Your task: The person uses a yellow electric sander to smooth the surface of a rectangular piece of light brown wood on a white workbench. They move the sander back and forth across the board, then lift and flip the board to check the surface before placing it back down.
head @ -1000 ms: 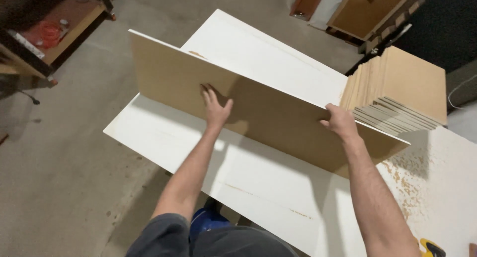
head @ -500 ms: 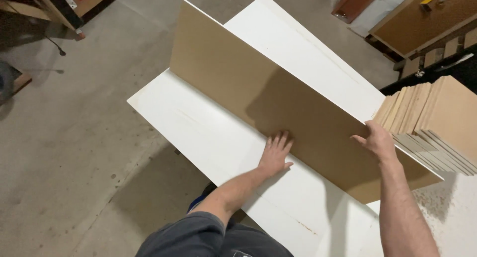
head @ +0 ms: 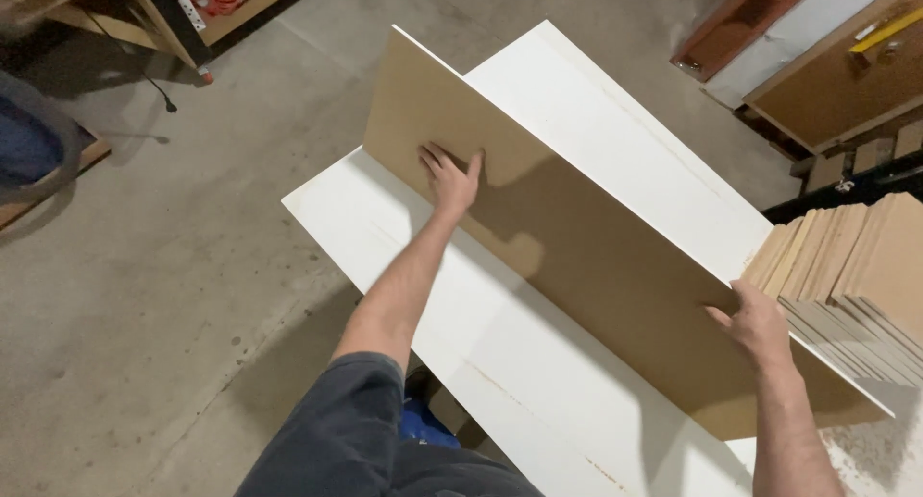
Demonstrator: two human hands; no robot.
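Note:
A long brown fibreboard panel (head: 596, 257) stands on its long edge, tilted, on a white board (head: 404, 257) that lies flat. My left hand (head: 452, 175) presses flat against the panel's brown face near its far end, fingers spread. My right hand (head: 760, 324) grips the panel's top edge near its close end, fingers curled over the edge.
A stack of brown and grey panels (head: 846, 266) lies to the right, behind the standing panel. A wooden workbench (head: 173, 7) with orange cable stands at the top left. More boards and a frame (head: 817, 55) lean at the top right. Grey concrete floor (head: 144, 295) lies on the left.
My left hand moved from the white board at the panel's foot up and away onto the panel's face near the far end. My right hand stays on the top edge.

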